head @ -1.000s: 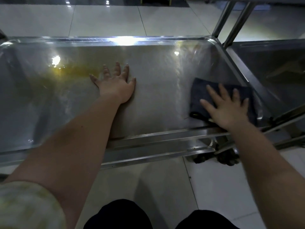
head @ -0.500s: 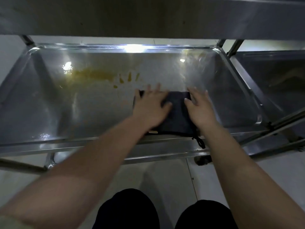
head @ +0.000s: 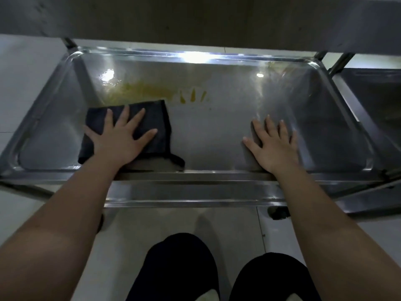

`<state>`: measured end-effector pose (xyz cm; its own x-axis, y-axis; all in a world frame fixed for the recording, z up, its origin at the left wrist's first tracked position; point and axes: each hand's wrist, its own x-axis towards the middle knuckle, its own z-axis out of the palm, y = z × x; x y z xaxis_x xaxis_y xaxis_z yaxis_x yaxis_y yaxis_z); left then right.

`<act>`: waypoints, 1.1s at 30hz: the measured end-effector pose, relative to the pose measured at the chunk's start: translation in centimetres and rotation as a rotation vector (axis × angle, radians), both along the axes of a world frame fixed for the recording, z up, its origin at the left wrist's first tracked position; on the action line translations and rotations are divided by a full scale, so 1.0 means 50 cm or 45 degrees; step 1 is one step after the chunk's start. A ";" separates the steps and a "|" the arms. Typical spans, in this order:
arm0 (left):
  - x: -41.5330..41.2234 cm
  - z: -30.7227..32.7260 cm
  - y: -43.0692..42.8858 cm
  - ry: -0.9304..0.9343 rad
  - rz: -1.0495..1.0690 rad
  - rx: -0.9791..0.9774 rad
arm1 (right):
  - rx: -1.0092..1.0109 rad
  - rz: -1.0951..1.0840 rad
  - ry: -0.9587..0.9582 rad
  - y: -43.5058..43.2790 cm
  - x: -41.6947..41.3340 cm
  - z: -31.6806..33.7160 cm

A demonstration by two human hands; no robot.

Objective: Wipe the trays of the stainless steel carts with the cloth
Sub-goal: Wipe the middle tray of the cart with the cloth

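Two hands lie flat in the steel tray [head: 195,55]: the left hand [head: 118,139] on the dark cloth [head: 152,118], the right hand [head: 274,146] on bare metal.

The left hand's fingers are straight and spread wide, pressing the folded cloth onto the tray floor in its near-left part; one corner of the cloth trails toward the near rim. The right hand rests palm-down in the near-right part, fingers straight and slightly parted, holding nothing, well apart from the cloth. Just past the cloth's far edge a yellow smear [head: 143,91] crosses the tray floor, with three short yellow streaks [head: 192,96] to its right. An upper shelf [head: 195,16] overhangs the far side. A second tray [head: 373,94] stands beside this one on the right. Below the near rim are pale floor tiles [head: 173,222], a dark caster [head: 278,212] and the person's dark-clad legs [head: 180,263].
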<state>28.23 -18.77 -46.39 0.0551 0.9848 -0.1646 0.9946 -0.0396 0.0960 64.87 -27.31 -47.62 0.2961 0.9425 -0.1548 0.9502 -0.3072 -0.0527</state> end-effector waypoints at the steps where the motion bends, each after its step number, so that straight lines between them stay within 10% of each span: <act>1: 0.009 0.000 -0.003 0.011 0.012 -0.004 | 0.002 -0.005 -0.014 0.001 -0.003 -0.001; 10: 0.346 -0.014 -0.129 -0.053 -0.406 0.042 | 0.009 -0.013 0.003 -0.005 -0.002 0.004; 27: 0.036 -0.006 0.061 -0.056 0.009 0.018 | 0.090 0.054 -0.009 0.099 -0.076 -0.012; 33: 0.180 -0.013 0.139 -0.016 -0.146 -0.025 | 0.092 0.046 -0.065 0.105 -0.079 -0.021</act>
<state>37.23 -11.84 -47.02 0.1697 0.9685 -0.1823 0.9823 -0.1514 0.1100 60.93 -22.07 -48.68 0.2674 0.9609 -0.0718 0.9626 -0.2697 -0.0244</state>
